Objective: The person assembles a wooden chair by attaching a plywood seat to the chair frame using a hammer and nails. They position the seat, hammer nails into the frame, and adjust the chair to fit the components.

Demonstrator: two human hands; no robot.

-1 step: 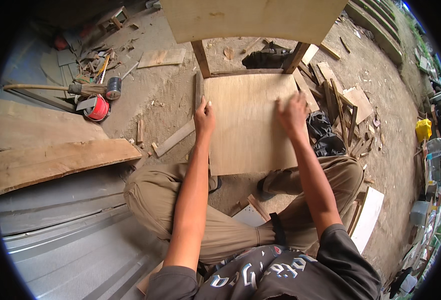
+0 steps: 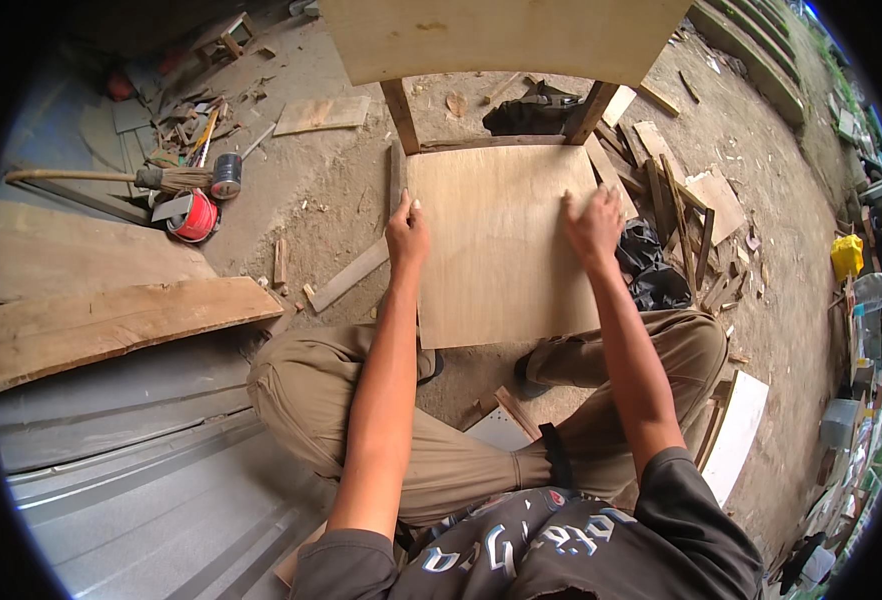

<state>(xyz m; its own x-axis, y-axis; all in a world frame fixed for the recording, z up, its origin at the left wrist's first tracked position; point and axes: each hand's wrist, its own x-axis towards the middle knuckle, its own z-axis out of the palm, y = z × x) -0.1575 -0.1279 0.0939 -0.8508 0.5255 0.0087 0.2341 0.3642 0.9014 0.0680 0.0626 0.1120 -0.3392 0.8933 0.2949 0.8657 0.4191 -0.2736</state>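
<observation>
A wooden chair stands before me, its pale plywood seat [image 2: 501,255] facing up between my knees. Its plywood backrest [image 2: 506,40] rises at the far side on two wooden posts, the left post [image 2: 401,115] and the right post [image 2: 591,113]. My left hand [image 2: 408,235] grips the seat's left edge, thumb on top and fingers curled down the side. Over the seat's right edge rests my right hand [image 2: 594,228], its thumb and fingers spread apart. The seat hides most of the frame below it.
Wood offcuts [image 2: 681,215] and a black plastic bag [image 2: 651,265] lie right of the chair. At left are a broom [image 2: 176,179], a red bucket [image 2: 199,217], a dark can [image 2: 227,176], and a plank [image 2: 121,325] above grey metal sheeting [image 2: 151,510].
My right hand has shifted slightly rightward along the seat's right side, and its fingers show more sharply. The left hand keeps its hold; the chair is almost unmoved.
</observation>
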